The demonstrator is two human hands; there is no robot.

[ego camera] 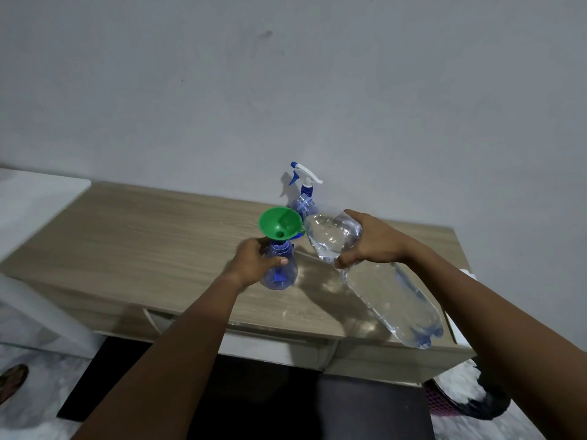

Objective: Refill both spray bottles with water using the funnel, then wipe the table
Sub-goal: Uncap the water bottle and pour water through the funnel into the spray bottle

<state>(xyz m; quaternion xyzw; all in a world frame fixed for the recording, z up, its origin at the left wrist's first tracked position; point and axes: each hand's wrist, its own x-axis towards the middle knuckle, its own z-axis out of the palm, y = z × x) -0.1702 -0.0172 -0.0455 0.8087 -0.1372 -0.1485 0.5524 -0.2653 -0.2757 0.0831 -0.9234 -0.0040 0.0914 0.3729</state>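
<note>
From the head view, a wooden counter (143, 236) is seen set against a pale wall (286, 90). Near the middle of it, a blue-tinted spray bottle (281, 274) is stood upright with its top off, and a green funnel (279, 222) is seated in its neck, bowl facing up. The left hand (254, 262) is wrapped round the upper part of that bottle, with the thumb laid across the front.

On the right, a large clear water bottle (406, 306) is held at a slant and gripped round its upper body by the right hand (371, 239). Its open mouth is brought just beside the funnel's far right rim, and its base is angled down toward the counter's near edge. Water can be seen inside it, but whether any is running into the funnel cannot be told.

Behind the big bottle's neck, a second spray bottle (305, 177) is shown only by its white and blue trigger head. A sandal (12, 382) is caught on the floor (31, 417) at lower left.
</note>
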